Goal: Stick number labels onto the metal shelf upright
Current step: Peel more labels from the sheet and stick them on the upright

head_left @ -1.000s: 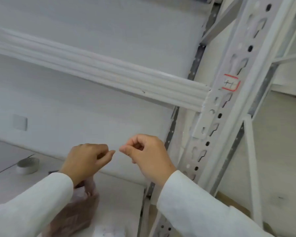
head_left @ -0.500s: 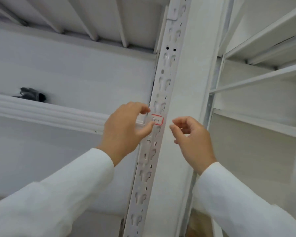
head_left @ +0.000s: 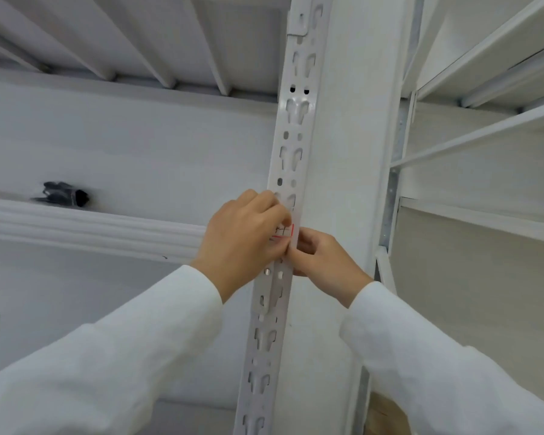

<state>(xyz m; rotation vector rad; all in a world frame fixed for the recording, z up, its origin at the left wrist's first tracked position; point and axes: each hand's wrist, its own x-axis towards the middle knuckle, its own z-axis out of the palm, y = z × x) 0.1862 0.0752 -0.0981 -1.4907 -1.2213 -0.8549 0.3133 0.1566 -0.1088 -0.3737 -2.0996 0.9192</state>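
The white perforated metal shelf upright (head_left: 291, 146) runs from top centre down to the bottom edge. A red-bordered number label (head_left: 284, 231) with handwritten marks sits on its front face, about halfway up. My left hand (head_left: 242, 243) covers the label's left part, with forefinger above it and thumb below it, both curled and pinching it. My right hand (head_left: 322, 262) comes in from the right side of the upright. Its curled fingertips meet my left thumb at the label's lower right corner. What lies between those fingertips is hidden.
A white shelf beam (head_left: 91, 229) joins the upright from the left, with a black object (head_left: 64, 195) lying on the shelf behind it. The ribbed underside of a higher shelf (head_left: 170, 42) is overhead. More white shelving (head_left: 484, 215) stands to the right. Something brown (head_left: 382, 416) shows at the bottom.
My view has tilted up from the lower shelf to the upright. Both hands rose and closed in on the label; the right hand, apart from it before, now touches its lower right corner.
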